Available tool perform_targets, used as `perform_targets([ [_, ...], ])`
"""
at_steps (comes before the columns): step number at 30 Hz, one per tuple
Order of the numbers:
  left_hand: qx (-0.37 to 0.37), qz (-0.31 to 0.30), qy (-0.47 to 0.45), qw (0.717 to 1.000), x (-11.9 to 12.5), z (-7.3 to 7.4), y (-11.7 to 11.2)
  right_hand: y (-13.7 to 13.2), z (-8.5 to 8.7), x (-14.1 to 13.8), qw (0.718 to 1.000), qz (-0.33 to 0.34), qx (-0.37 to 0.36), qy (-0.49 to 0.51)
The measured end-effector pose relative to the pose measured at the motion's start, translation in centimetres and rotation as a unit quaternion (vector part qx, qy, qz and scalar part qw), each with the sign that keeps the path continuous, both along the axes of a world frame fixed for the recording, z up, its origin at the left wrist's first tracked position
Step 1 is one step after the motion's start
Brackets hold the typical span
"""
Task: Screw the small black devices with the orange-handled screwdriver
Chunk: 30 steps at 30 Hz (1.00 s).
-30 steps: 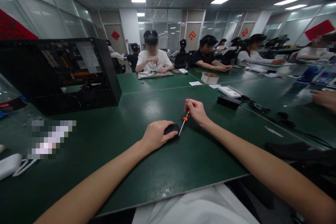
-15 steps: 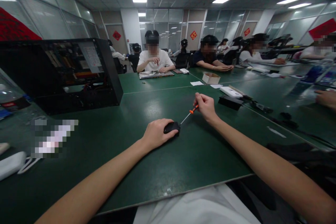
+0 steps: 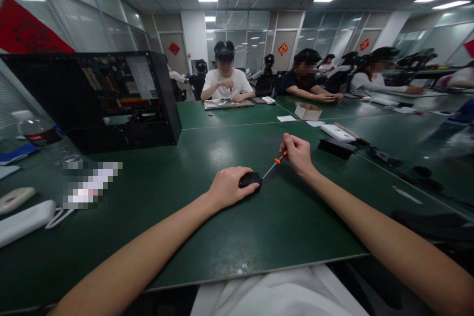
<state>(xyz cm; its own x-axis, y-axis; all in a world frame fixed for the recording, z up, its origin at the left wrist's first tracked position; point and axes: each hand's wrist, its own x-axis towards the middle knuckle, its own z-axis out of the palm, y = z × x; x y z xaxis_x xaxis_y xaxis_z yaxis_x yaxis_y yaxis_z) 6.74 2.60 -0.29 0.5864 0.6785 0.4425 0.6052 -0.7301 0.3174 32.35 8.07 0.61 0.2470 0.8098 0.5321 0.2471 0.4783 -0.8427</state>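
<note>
My left hand [image 3: 228, 186] is curled over a small black device [image 3: 251, 179] that lies on the green table [image 3: 207, 227], holding it in place. My right hand [image 3: 298, 154] pinches a thin screwdriver with an orange collar [image 3: 278, 159]. Its metal shaft slants down and left, and the tip ends at the right edge of the black device. Both forearms reach in from the bottom of the view.
An open black computer case [image 3: 92, 98] stands at the left. A water bottle [image 3: 37, 133] and white chargers [image 3: 22, 219] lie near the left edge. A white box [image 3: 336, 132], a black box [image 3: 335, 148] and cables lie at the right. Several people sit at the far tables.
My right hand has lifted and moved right, tilting the screwdriver from steep to a flat slant. The view has turned slightly left. My left hand stays on the black device.
</note>
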Motion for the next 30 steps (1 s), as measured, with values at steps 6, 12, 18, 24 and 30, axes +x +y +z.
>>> perform_targets([
  [6, -0.004, -0.003, 0.001, 1.0, 0.0, 0.1, -0.1, 0.0, -0.5, -0.3, 1.0, 0.008, -0.024, 0.009],
  [12, -0.016, -0.008, -0.004, 1.0, 0.0, 0.3, -0.2, -0.3, -0.1, -0.4, 1.0, 0.005, -0.019, 0.009],
  [18, -0.017, 0.003, -0.021, 1.0, 0.2, 0.1, -0.3, -0.7, 0.3, -0.4, 1.0, 0.001, 0.0, 0.0],
  [24, -0.027, 0.011, -0.028, 0.999, 0.3, -0.1, -0.2, -0.6, 0.7, -0.1, 0.999, -0.024, -0.005, 0.041],
  [30, -0.035, 0.011, -0.019, 0.999, 0.3, 0.2, -0.3, -0.5, 0.1, -0.2, 0.999, -0.014, -0.016, 0.025],
])
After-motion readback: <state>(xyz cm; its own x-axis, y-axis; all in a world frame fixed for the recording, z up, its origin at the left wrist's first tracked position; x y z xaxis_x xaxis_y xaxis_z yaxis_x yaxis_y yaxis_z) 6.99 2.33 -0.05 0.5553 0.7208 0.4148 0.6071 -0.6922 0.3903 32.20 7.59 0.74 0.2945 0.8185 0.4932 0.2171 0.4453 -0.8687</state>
